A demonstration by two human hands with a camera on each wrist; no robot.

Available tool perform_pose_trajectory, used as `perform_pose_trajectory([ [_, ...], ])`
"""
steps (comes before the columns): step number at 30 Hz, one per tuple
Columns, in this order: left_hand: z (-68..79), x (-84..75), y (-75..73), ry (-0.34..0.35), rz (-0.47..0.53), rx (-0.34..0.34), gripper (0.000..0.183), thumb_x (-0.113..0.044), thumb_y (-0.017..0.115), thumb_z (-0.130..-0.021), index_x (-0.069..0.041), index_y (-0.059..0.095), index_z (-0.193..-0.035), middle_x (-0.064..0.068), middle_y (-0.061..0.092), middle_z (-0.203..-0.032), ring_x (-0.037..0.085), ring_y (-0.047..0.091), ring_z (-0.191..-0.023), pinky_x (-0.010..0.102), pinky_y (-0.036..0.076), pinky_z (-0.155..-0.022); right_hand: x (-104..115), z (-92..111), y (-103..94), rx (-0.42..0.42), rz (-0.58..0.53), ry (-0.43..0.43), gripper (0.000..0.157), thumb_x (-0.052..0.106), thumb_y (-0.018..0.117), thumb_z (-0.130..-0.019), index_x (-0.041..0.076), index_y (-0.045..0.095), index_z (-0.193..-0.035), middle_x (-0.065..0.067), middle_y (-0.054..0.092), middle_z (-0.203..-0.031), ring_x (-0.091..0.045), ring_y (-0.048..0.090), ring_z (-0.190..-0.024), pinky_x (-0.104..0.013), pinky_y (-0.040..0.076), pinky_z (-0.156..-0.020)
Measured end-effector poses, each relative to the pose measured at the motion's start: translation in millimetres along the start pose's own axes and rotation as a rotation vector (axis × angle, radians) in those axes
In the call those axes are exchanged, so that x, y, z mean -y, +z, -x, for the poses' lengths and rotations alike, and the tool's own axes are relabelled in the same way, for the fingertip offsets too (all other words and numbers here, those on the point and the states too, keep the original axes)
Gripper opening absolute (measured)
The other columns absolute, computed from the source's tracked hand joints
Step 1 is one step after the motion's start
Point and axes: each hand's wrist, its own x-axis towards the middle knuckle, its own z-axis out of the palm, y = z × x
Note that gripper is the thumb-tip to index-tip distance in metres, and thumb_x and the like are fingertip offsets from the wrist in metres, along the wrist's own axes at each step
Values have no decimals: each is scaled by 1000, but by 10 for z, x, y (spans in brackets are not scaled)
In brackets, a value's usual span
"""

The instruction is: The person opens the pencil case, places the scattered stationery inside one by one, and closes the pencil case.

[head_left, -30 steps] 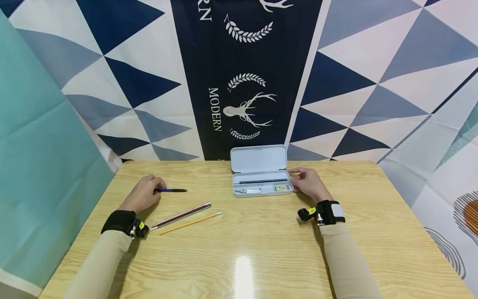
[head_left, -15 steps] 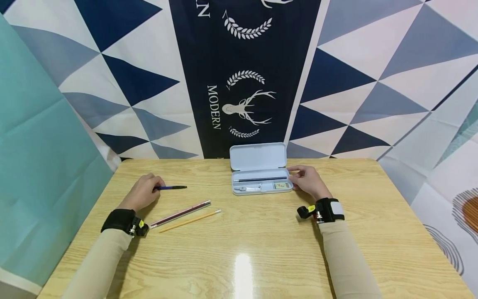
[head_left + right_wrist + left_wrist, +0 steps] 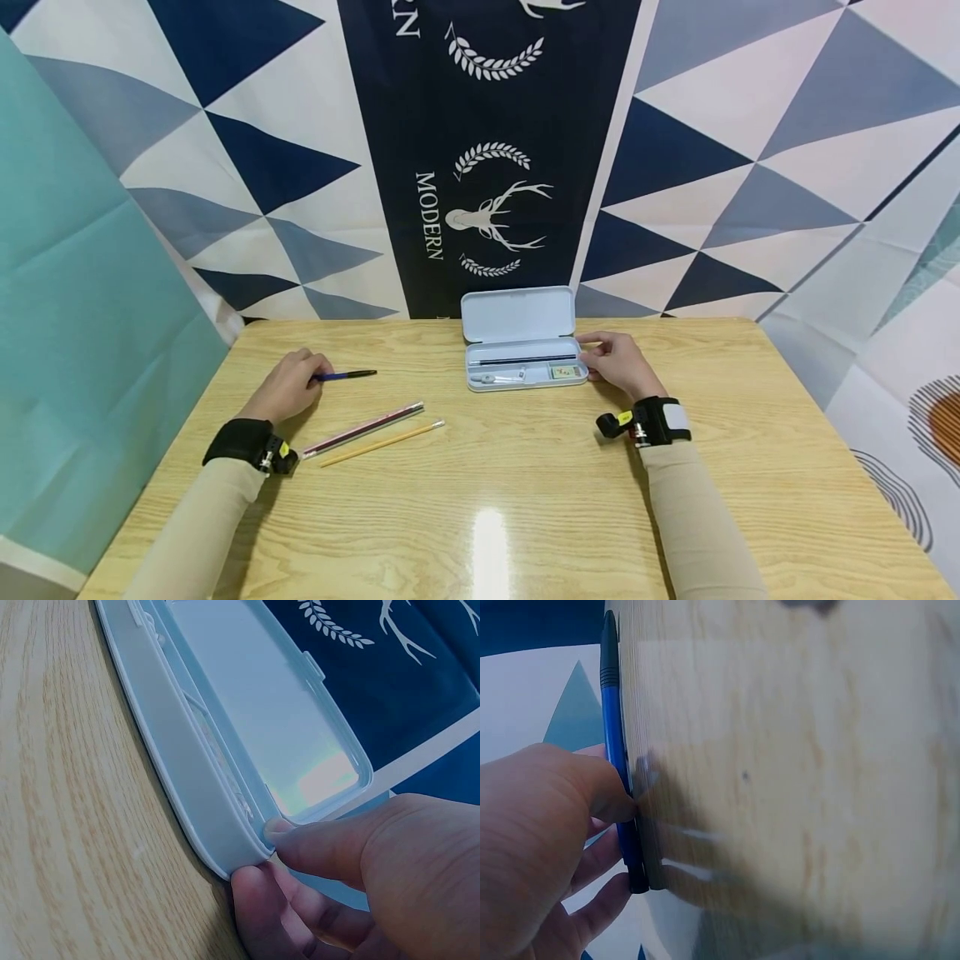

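Note:
My left hand point(image 3: 288, 385) is at the left of the table and pinches a blue pen point(image 3: 613, 724) with a black end, thumb on the near side and fingers behind it. The pen lies close over the wood, its black end pointing right in the head view. At the table's back edge stands an open light-blue pencil case point(image 3: 517, 318), lid raised. My right hand point(image 3: 618, 367) grips its right end, the thumb over the rim and the fingers against the outer wall. Inside lie a dark pencil point(image 3: 525, 360), a compass point(image 3: 491, 379) and a small yellow-green box point(image 3: 564, 372).
Right of my left wrist, a yellow pencil point(image 3: 382, 443) and dark red and pink striped pencils point(image 3: 363, 430) lie slantwise on the wooden table point(image 3: 555, 483). A patterned cloth point(image 3: 495, 108) hangs right behind the table's back edge.
The pen's black end has swung slightly toward the back of the table in my left hand. My right hand and the pencil case have stayed where they were.

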Motion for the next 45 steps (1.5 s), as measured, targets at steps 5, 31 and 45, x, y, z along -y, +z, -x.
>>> perform_pose_trajectory([
  [5,9,16,12,44,2,-43,17,11,71,-95,-2,75,-106,14,65,-99,30,62,-92,54,58,-87,-9,-10,-1,-3,10,1,43,7,66,-111,0,66,-154,-18,71,-112,-12,69,-80,-20,63,-71],
  [31,-42,-70,-248,66,-43,-53,17,9,71,-99,0,73,-113,20,69,-106,37,67,-99,56,60,-89,-17,-11,6,1,4,5,44,8,65,-113,0,64,-156,-20,72,-115,-13,70,-83,-20,63,-71],
  [45,-118,-97,-227,78,-56,-35,18,8,70,-99,-1,74,-113,18,69,-104,33,64,-94,53,58,-87,-22,-20,14,-4,-3,7,43,9,66,-113,1,65,-155,-19,71,-113,-13,70,-82,-20,63,-71],
])
